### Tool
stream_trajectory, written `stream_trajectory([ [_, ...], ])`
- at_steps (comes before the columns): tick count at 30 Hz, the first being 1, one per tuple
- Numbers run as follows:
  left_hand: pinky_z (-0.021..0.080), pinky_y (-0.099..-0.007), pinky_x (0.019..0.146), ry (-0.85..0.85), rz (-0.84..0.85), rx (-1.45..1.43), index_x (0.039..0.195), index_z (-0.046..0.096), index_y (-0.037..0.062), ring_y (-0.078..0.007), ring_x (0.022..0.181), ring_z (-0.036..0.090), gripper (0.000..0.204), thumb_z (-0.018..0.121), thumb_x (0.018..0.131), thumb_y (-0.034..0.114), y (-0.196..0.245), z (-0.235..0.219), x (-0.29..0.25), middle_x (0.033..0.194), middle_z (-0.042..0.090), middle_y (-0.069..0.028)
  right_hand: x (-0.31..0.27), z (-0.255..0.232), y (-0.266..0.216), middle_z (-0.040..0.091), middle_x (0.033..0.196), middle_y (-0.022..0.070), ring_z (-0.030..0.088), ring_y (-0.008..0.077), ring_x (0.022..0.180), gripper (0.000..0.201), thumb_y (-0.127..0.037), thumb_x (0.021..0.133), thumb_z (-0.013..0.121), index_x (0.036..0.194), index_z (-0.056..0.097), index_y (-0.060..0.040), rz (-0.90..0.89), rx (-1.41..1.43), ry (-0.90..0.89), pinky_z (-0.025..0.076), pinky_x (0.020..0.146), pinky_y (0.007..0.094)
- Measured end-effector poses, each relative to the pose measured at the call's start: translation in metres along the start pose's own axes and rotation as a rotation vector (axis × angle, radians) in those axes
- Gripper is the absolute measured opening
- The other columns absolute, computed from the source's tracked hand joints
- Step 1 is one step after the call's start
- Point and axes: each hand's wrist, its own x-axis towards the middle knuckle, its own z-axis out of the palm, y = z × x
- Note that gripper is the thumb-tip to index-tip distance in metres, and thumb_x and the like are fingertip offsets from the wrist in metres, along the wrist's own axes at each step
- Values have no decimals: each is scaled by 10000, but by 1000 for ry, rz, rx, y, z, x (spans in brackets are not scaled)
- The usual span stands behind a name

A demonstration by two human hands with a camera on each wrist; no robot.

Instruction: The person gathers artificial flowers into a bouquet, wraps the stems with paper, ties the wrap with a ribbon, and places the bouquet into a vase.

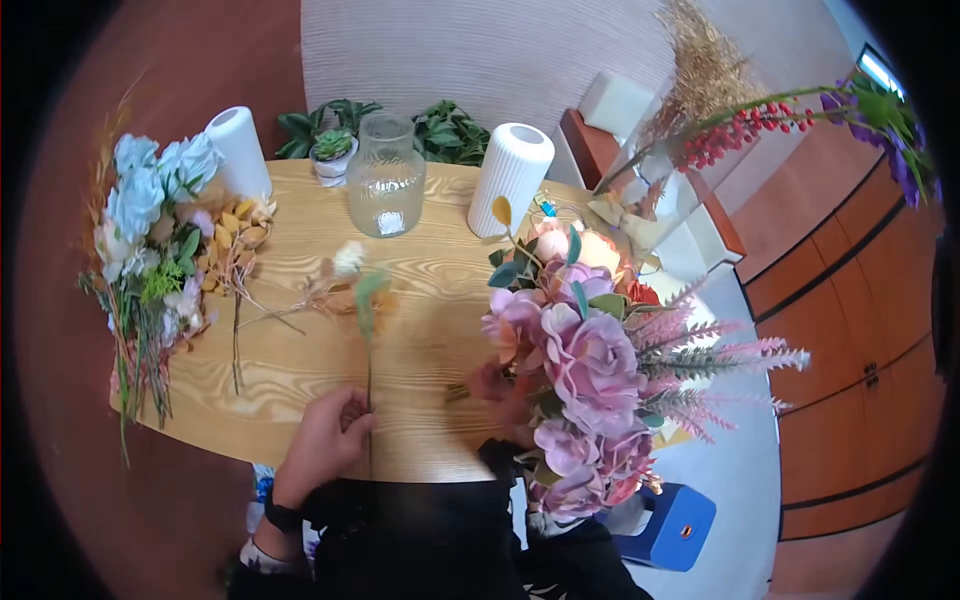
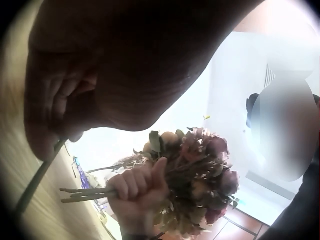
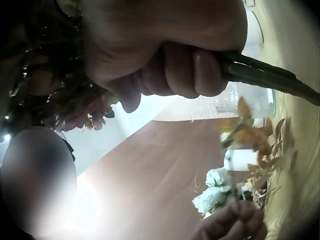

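My left hand [image 1: 325, 440] pinches the thin stem of an artificial leaf sprig [image 1: 369, 345] near the table's front edge. The sprig stands upright, its green and orange leaves blurred in the head view. In the right wrist view its orange leaves [image 3: 255, 132] rise above that hand. My right hand [image 3: 165, 55] grips a bundle of green stems [image 3: 260, 72] below a bouquet of artificial flowers. Large mauve roses [image 1: 590, 365], peach blooms and pink spikes [image 1: 700, 345] make up the bouquet. In the head view the flowers hide most of the right hand.
Pale blue flowers [image 1: 140, 190] and dried sprigs lie on the table's left side. A glass vase [image 1: 387, 185] stands at the back between two white vases [image 1: 512, 175] [image 1: 238, 150]. Potted greenery [image 1: 450, 130] is behind. Red berries [image 1: 735, 135] reach out at the right, above a blue box [image 1: 670, 530].
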Motion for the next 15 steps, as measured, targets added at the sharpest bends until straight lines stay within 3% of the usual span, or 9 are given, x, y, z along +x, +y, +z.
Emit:
stream_trajectory([
  [7, 466, -218, 623, 216, 142, -305, 917, 466, -16, -99, 720, 578, 120, 512, 823, -74, -11, 3, 4, 740, 545, -40, -1, 5, 1, 259, 486, -51, 251, 94, 440, 300, -312, 928, 447, 684, 432, -137, -122, 35, 58, 243, 484, 251],
  [15, 475, -226, 678, 224, 239, -89, 950, 468, -29, -99, 756, 583, 127, 490, 839, -88, 16, 1, 3, 805, 574, -56, 3, 20, 28, 259, 488, -51, 253, 94, 443, 300, -313, 927, 449, 684, 430, -137, -125, 120, 81, 247, 489, 252],
])
